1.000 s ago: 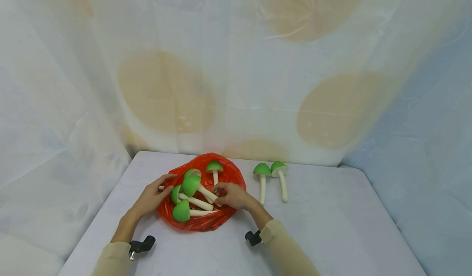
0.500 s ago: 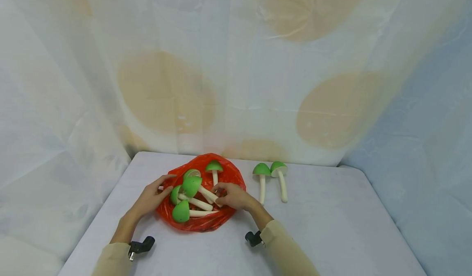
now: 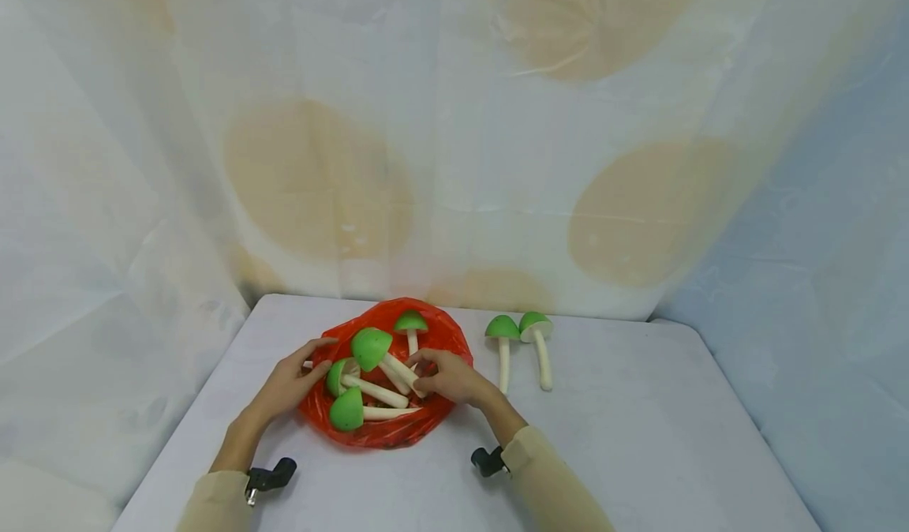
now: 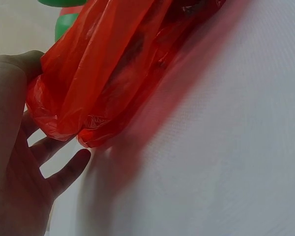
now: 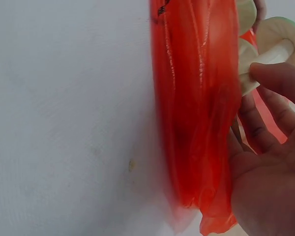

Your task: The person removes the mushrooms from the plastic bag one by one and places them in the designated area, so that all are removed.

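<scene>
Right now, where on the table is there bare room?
The widest free patch is the white table right of the two loose mushrooms and right sleeve. A smaller one lies between that sleeve and the left sleeve, in front of the red bag. Crowded inside the bag: piled mushrooms with the right hand among them, left hand at the rim.

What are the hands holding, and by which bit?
The right hand pinches a green mushroom by its white stem, near the bottom end. The left hand holds the red bag by its edge.
</scene>
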Tool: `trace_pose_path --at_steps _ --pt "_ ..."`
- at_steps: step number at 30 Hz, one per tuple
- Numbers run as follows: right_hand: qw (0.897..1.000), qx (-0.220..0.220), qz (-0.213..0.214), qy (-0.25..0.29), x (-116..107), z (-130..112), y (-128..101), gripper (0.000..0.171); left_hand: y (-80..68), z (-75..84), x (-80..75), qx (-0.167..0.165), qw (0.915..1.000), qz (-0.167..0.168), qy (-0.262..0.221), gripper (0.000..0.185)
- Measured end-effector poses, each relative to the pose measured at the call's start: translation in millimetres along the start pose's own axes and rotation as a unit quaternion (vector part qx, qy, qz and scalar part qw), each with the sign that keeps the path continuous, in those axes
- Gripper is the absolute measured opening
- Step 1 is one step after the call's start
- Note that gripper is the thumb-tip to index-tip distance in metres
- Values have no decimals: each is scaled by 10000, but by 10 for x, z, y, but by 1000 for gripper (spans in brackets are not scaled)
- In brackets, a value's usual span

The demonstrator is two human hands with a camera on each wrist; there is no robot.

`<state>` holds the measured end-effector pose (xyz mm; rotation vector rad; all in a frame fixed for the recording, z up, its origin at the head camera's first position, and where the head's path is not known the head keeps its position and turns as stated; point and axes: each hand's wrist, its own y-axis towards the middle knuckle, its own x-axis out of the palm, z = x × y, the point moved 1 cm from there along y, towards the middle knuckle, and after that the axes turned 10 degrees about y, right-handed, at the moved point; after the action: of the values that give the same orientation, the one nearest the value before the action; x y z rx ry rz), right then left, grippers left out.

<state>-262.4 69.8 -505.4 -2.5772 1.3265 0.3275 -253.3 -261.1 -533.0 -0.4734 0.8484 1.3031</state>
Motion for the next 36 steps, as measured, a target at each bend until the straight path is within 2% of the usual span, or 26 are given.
trace_pose_path --at_steps 12,18,22,36 --pt "9997 -185 54 176 -53 -81 -42 25 11 -16 3 -31 10000 43 6 40" --pt "9984 -266 272 413 -128 -74 -80 28 14 -45 18 -15 9999 103 30 39" --pt "9973 -234 344 604 -167 -62 -89 29 4 -40 0 -58 9999 106 67 40" --pt "9958 -133 560 705 -192 -61 -184 28 -8 -29 -15 -132 9999 16 3 41"
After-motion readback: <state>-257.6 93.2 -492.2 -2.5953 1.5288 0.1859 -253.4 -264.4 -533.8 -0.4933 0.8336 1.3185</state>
